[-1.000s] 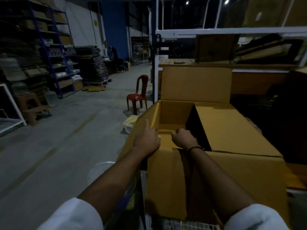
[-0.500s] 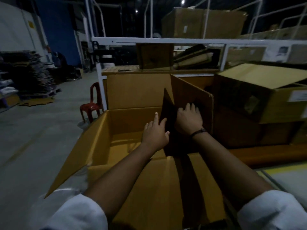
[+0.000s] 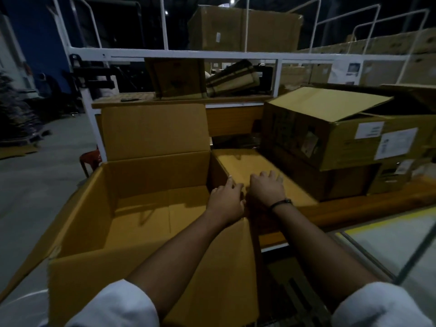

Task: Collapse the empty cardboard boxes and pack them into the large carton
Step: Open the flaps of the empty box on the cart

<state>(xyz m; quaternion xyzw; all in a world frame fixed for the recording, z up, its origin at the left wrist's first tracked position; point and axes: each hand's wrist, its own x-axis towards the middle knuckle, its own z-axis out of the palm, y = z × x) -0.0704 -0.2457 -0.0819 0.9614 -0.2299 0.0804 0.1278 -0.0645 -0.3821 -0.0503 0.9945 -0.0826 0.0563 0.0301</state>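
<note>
Large carton (image 3: 118,279): open, flaps spread, interior bare of packed cardboard. Left hand (image 3: 227,200) and right hand (image 3: 266,190): side by side, fingers flat on carton's right flap (image 3: 254,161). Stacked boxes (image 3: 354,138) right of carton: uncollapsed; packing seemingly unstarted.

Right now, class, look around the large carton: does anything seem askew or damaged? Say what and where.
The labelled box stacked to the right of the large carton has its top flap lifted and slanting, not closed, and a patch on its shadowed side looks torn or peeling. Nothing appears spilled.
</note>
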